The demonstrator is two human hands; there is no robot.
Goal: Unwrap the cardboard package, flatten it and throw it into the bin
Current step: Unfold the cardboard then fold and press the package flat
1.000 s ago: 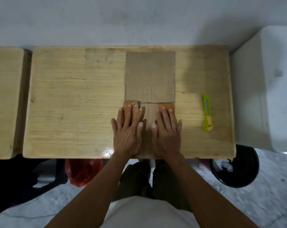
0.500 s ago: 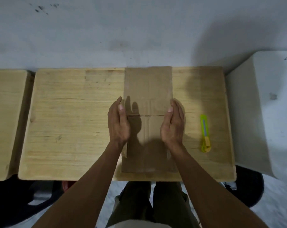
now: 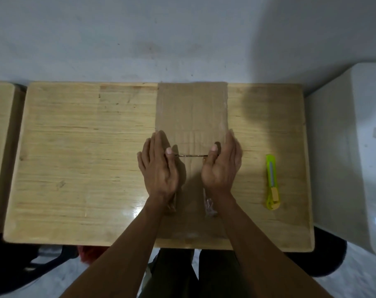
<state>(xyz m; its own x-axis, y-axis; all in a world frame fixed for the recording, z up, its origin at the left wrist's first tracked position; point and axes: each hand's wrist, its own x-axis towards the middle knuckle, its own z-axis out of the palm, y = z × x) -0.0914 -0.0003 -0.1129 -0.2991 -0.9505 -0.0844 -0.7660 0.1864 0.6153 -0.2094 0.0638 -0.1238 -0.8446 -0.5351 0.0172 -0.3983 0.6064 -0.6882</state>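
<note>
Lying flat along the middle of the wooden table (image 3: 75, 164), the cardboard (image 3: 192, 112) is a long brown rectangle with a dull, matt face and faint ribbing across its centre; its far edge reaches the table's back edge by the wall (image 3: 139, 39) and its near end runs to the front edge; a thin dark slit crosses it between the two thumbs. The left hand (image 3: 159, 168) stands on edge against the cardboard's left side, fingers straight and together, thumb laid over the top face; the right hand (image 3: 222, 166) mirrors it on the right side, palm turned inward; both are spread flat, pressing the sheet between them rather than curled around it. Crumpled clear tape clings to the cardboard just below each wrist. The table is pale, grained and glossy, with rounded corners; a slim yellow-green cutter (image 3: 272, 181) lies on it well to the right, apart from the cardboard. A smooth white box-like block (image 3: 346, 158) stands beyond the table's right end.
</note>
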